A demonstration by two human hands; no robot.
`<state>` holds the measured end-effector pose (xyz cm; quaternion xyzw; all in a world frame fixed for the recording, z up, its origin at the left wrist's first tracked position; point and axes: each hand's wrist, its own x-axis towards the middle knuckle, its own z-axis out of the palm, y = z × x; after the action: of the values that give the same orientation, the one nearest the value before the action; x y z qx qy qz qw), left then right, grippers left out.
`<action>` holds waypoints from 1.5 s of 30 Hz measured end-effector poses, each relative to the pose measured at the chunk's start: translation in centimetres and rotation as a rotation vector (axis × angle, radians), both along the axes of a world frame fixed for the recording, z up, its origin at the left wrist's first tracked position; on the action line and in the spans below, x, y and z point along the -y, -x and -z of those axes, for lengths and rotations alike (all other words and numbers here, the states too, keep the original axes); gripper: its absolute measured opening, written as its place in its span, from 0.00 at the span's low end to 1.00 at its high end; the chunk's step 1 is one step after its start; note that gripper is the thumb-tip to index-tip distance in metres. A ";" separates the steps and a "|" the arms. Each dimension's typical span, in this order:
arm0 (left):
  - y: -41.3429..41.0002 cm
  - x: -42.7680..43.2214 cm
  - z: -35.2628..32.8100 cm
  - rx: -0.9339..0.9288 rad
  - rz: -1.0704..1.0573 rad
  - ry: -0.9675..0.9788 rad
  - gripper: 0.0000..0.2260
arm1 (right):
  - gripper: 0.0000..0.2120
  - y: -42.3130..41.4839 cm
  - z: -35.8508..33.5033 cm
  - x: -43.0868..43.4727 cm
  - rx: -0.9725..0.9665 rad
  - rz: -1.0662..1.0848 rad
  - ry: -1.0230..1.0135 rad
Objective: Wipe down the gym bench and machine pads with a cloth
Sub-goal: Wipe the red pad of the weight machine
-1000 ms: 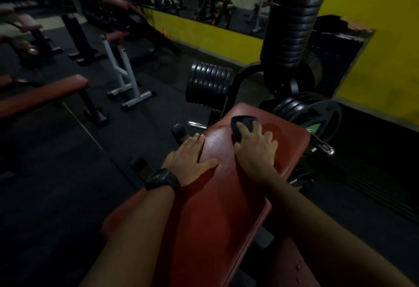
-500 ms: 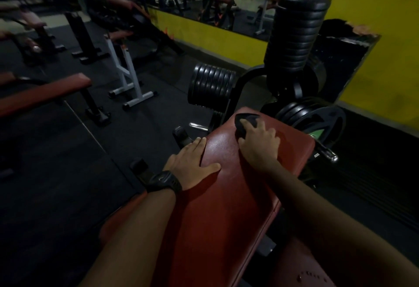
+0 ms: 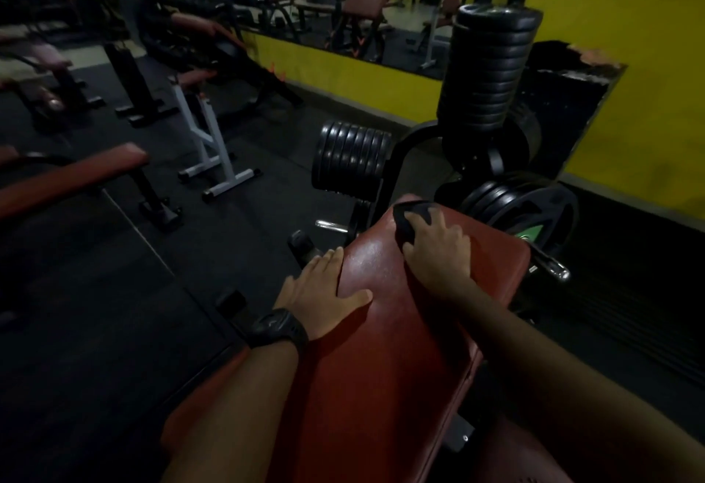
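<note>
A red padded bench (image 3: 385, 360) runs from the bottom of the view toward the weight rack. My left hand (image 3: 324, 288), with a black watch on its wrist, rests flat on the pad's left edge, thumb spread across the top. My right hand (image 3: 438, 253) holds a small dark cloth (image 3: 408, 213) against the pad's far left corner. Its fingers lie over the cloth, which is bunched and partly hidden under them.
Black weight plates (image 3: 351, 158) and a tall plate stack (image 3: 488, 74) stand just beyond the bench end, with a chrome peg (image 3: 553, 269) jutting out at right. Another red bench (image 3: 72, 177) and a white stand (image 3: 210, 146) occupy the black floor at left. Yellow walls lie behind.
My right hand has slid the cloth a little farther up toward the pad's far corner. My left hand has stayed on the left edge.
</note>
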<state>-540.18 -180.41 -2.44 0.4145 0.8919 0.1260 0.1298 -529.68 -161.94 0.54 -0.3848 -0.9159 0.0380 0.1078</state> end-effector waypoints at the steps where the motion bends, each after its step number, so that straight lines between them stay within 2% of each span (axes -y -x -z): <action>1: 0.1 -0.1 0.1 -0.008 -0.005 -0.005 0.44 | 0.26 -0.5 0.1 1.0 -0.013 -0.004 0.010; 5: 0.7 -0.9 0.3 -0.023 -0.020 -0.018 0.45 | 0.26 0.5 0.2 4.7 -0.041 -0.219 0.016; 8: 1.0 -1.3 0.3 -0.022 -0.025 -0.017 0.47 | 0.25 2.7 0.4 3.4 -0.019 -0.317 -0.039; 11: 0.9 -1.2 0.1 -0.009 -0.015 0.008 0.47 | 0.26 3.2 0.1 0.0 0.077 -0.207 -0.047; 14: 0.8 -1.1 0.0 0.002 -0.009 0.009 0.48 | 0.26 1.7 -0.2 -1.5 0.028 -0.006 0.017; 16: 0.8 -1.2 0.1 -0.010 -0.012 0.002 0.48 | 0.26 0.9 -0.1 0.6 0.006 0.045 0.051; 18: 1.0 -1.3 0.2 -0.016 -0.018 -0.021 0.50 | 0.26 0.7 0.2 4.0 -0.001 -0.052 0.016; 20: 1.2 -1.4 0.3 -0.046 -0.022 -0.052 0.50 | 0.26 1.5 0.7 6.1 -0.028 -0.242 -0.031; 23: 1.1 -1.5 0.2 -0.037 -0.026 -0.044 0.44 | 0.27 3.8 0.3 3.4 0.014 -0.375 -0.013; 26: 0.9 -1.4 -0.2 -0.016 -0.013 0.000 0.44 | 0.27 4.4 -0.3 -1.0 0.115 -0.240 -0.017; 28: 0.8 -1.3 -0.3 -0.008 -0.010 0.003 0.45 | 0.28 2.9 -0.2 -2.5 0.077 -0.083 -0.016; 31: 0.8 -1.3 -0.1 -0.014 -0.014 -0.003 0.44 | 0.28 0.8 -0.1 -0.3 0.014 0.065 0.025; 33: 1.1 -1.4 -0.2 -0.031 -0.020 -0.005 0.43 | 0.28 0.3 -0.4 3.3 0.002 0.047 0.078; 35: 1.3 -1.5 -0.4 -0.041 -0.013 -0.017 0.42 | 0.29 0.1 0.0 6.3 -0.010 -0.088 0.035; 38: 1.0 -1.5 -0.4 -0.047 -0.004 -0.015 0.41 | 0.29 0.6 0.1 4.8 0.018 -0.242 -0.047; 42: 0.6 -1.2 -0.4 -0.051 -0.008 0.025 0.40 | 0.28 0.0 -0.5 -1.0 0.095 -0.024 0.014; 45: 0.3 -1.2 -0.4 -0.049 -0.008 0.023 0.39 | 0.30 -2.5 -0.5 -0.7 0.020 0.147 0.090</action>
<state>-540.51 -179.17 -2.04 0.4124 0.8978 0.1061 0.1121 -527.18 -161.26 1.05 -0.4557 -0.8836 0.0675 0.0839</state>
